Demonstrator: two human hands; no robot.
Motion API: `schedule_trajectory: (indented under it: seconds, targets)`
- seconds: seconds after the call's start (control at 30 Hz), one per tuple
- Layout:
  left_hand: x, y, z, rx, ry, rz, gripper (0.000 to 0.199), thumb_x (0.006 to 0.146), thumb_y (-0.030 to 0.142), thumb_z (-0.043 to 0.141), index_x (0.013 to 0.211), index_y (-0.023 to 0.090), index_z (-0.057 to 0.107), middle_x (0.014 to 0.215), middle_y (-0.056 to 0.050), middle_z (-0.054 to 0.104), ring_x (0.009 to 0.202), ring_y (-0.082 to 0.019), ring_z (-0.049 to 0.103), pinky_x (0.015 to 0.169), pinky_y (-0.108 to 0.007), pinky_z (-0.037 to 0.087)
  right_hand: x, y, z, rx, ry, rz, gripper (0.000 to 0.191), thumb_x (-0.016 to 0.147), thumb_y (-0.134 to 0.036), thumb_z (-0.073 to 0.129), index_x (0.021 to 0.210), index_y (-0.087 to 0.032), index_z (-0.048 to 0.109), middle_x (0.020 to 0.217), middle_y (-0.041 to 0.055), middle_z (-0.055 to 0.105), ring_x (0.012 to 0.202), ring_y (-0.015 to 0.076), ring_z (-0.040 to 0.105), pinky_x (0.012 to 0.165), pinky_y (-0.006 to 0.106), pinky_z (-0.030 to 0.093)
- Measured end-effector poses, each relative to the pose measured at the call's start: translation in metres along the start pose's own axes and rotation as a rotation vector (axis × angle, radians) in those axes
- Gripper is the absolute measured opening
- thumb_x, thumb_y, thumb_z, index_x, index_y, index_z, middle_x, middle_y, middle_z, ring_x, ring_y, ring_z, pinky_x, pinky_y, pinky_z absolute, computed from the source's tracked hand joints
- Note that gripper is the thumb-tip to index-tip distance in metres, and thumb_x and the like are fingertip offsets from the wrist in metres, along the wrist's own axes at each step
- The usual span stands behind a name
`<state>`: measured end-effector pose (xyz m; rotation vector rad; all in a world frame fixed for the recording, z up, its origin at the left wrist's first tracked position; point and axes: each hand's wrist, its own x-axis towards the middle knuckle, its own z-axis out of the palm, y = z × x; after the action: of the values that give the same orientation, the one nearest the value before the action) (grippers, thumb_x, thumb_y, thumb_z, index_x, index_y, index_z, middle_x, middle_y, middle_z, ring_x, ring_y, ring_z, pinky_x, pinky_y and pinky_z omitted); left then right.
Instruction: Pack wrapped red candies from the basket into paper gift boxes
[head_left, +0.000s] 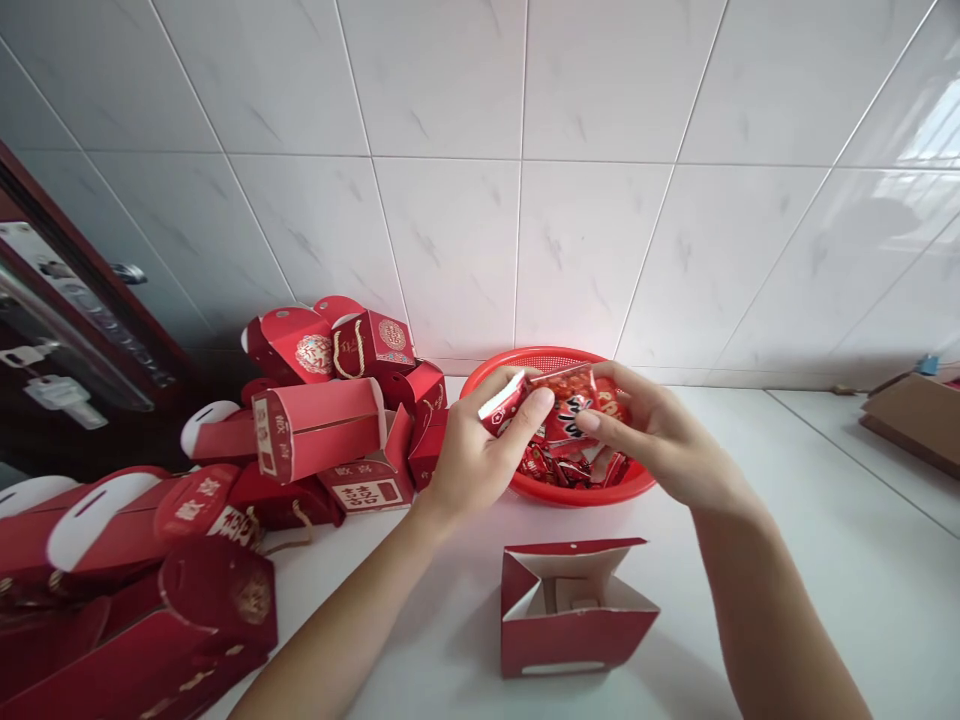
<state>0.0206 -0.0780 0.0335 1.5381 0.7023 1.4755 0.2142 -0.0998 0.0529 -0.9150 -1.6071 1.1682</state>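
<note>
Left hand and right hand, half-closed, pinch snack packets over the basket, apparently gathering; lifting needs steady grips.

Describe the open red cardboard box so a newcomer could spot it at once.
On the white surface, find the round red plastic basket by the white tiled wall. Just nearer the camera stands the open red cardboard box. Unlike the heaped red cardboard boxes at the left, it stands alone, its gaping mouth showing a pale interior.

A white tabletop carries a red basket, an open box, piled red cartons and brown cardboard.
</note>
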Motion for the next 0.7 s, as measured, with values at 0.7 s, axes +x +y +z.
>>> schedule_trajectory:
  seconds: [0.7]
  targets:
    - [-0.035,0.068,-0.023,0.565,-1.007,0.087,0.035,0.11,0.039,0.042,0.131,0.025,0.067,0.108,-0.003,0.079,0.087,-0.017,0.074,0.075,-0.024,0.05,-0.032,-0.035,-0.043,-0.249,-0.863,-0.158,0.041,0.098,-0.042,0.071,0.121,-0.008,0.071,0.107,0.0191,0.079,0.098,0.0226,0.077,0.087,0.029,0.058]
